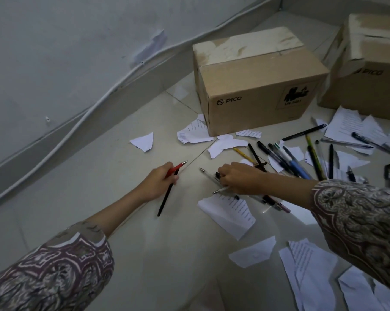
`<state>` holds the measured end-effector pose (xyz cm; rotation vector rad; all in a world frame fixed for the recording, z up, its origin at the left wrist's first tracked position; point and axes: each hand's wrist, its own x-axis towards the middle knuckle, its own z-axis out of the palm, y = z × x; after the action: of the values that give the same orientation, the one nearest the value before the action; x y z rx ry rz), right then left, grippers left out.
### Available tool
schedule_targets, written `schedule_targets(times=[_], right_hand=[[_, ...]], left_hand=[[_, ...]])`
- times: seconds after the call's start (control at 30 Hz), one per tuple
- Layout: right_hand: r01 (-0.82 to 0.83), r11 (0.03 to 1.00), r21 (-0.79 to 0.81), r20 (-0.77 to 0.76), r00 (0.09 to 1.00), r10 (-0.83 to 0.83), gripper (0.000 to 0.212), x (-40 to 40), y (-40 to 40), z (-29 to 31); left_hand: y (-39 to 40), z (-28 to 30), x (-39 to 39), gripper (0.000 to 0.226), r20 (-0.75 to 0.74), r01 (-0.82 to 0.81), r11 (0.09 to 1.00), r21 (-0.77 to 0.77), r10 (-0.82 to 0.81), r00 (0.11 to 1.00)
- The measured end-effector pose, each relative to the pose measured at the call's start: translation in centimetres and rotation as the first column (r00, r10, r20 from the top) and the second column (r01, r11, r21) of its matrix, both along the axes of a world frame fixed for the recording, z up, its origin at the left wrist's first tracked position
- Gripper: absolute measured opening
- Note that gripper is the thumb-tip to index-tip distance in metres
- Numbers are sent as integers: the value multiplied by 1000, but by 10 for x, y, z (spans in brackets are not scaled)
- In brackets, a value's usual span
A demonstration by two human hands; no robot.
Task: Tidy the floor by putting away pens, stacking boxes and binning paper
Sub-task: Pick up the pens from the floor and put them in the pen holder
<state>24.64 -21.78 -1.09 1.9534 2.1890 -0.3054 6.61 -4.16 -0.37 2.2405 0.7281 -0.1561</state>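
While left hand point(161, 180) grips two pens point(170, 187), curl right hand point(236, 178) around clear pens point(212, 176), lifting without dragging paper point(228, 215).

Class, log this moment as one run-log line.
step: gathering pens | left hand: holds red pen, black pen | right hand: grips clear pens | boxes: unstacked

Both arms reach forward and down from the near edge, patterned sleeves covering the upper forearms and the wrists bare. The left hand point(159, 181), on the left, has its fingers curled round two pens point(170, 185), a red and a black one. The right hand point(240, 178), just to its right, lies knuckles up with fingers curled over more pens point(214, 178) on the floor.
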Motion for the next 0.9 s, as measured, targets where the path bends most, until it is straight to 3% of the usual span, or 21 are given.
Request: schedule_targets(times=[0.07, 0.2, 0.3, 0.4, 0.57, 0.73, 0.9], right_hand=[[0, 999, -45, -4, 1000, 0, 17, 2, 4, -4], [136, 990, 42, -93, 987, -132, 11, 11, 19, 0], [340, 940, 5, -275, 905, -326, 13, 12, 32, 8], [432, 897, -94, -391, 812, -433, 16, 5, 44, 7], [489, 854, -179, -303, 798, -521, 41, -13, 61, -2], [535, 830, -158, -256, 789, -558, 43, -25, 68, -11], [568, 802, -185, -464, 669, -581, 46, -12, 76, 5]], left_hand=[[-2, 4, 2, 23, 44, -47, 995, -84, 51, 998], [-1, 6, 2, 18, 117, -117, 969, -219, 145, 982], [-2, 11, 3, 15, 158, -153, 950, -273, 201, 967], [-3, 16, 5, 10, 180, -195, 934, -299, 256, 950], [0, 16, 8, 9, 178, -257, 903, -344, 332, 926], [-4, 13, 16, 7, 170, -304, 876, -375, 387, 906], [-3, 27, 26, 11, 132, -325, 871, -369, 395, 909]])
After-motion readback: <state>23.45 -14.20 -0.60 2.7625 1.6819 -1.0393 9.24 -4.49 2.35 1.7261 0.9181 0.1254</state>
